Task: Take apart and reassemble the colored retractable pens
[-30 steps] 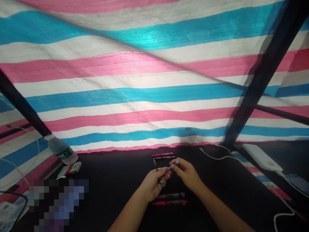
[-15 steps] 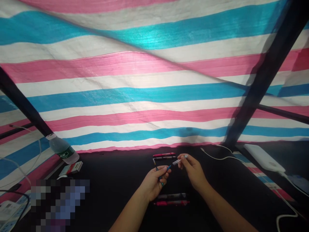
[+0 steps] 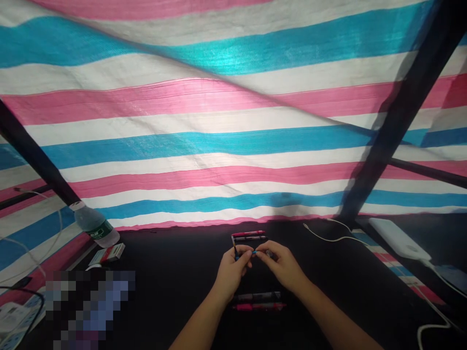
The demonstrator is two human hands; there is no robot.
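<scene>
My left hand is closed around parts of a blue pen. A thin pale-tipped stick, perhaps a refill, pokes up from between its fingers. My right hand is closed in a pinch, with the end of a clear pen tube showing behind its thumb. Between the two sets of fingertips a small blue pen part is visible; the fingers hide most of it. Beyond the hands lie a pink pen and a dark pen. Nearer me are a clear dark pen and another pink pen.
The black tabletop meets a striped sheet. At left stand a bottle and a small box, above a pixelated patch. A white power bank with cables lies at right.
My right hand first drew the clear tube away from the blue part, then came back to the left. Now both hands' fingertips meet at the blue part.
</scene>
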